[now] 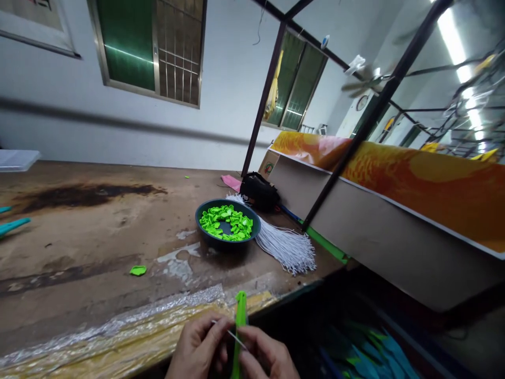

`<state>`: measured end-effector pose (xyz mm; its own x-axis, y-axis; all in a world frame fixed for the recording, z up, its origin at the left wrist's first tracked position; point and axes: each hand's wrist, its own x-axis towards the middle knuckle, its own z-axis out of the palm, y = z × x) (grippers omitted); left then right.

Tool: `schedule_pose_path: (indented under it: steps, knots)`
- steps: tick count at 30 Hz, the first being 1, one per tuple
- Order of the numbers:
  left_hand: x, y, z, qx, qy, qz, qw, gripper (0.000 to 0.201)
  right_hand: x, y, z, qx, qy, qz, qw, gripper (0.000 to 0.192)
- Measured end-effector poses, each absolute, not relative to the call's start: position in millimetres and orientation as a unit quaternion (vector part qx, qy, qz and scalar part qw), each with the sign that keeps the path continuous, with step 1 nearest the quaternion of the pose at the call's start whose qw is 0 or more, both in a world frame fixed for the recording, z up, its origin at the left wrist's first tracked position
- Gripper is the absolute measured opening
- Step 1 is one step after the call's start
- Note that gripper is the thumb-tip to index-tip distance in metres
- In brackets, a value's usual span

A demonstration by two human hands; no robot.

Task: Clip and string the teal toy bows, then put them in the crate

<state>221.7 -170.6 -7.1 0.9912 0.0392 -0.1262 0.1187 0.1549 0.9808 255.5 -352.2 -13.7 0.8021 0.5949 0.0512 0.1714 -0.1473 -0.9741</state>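
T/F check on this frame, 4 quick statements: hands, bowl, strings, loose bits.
1. Both hands, left hand and right hand, hold a green plastic strip. True.
2. The dark bowl holds red pieces. False: green pieces.
3. A bundle of white strings lies right of the bowl. True.
4. The loose green piece on the workbench sits inside the bowl. False: it lies apart, left of it.

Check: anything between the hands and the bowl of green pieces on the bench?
Nothing visible. Both the left hand and right hand hold a green strip at the bench edge; bare bench lies between them and the bowl.
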Motion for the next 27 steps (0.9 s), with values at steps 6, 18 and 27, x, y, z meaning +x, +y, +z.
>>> schedule_pose_path:
  steps: [6,18,27]
  knots:
    - [222.3,-180.7,-4.6,0.608,0.054,0.111,0.785,0.030,256.3,-326.9,-0.3,-0.693,-0.215,0.101,0.681,0.030]
    - [253.3,-203.4,12.8,0.267,0.129,-0.073,0.952,0.034,272.6,-341.0,31.0,-0.810,-0.350,-0.128,0.452,0.029]
    - [250.1,-211.6,14.1,0.248,0.179,-0.051,0.951,0.040,267.8,-334.3,32.0,-0.826,-0.309,-0.296,0.366,0.016]
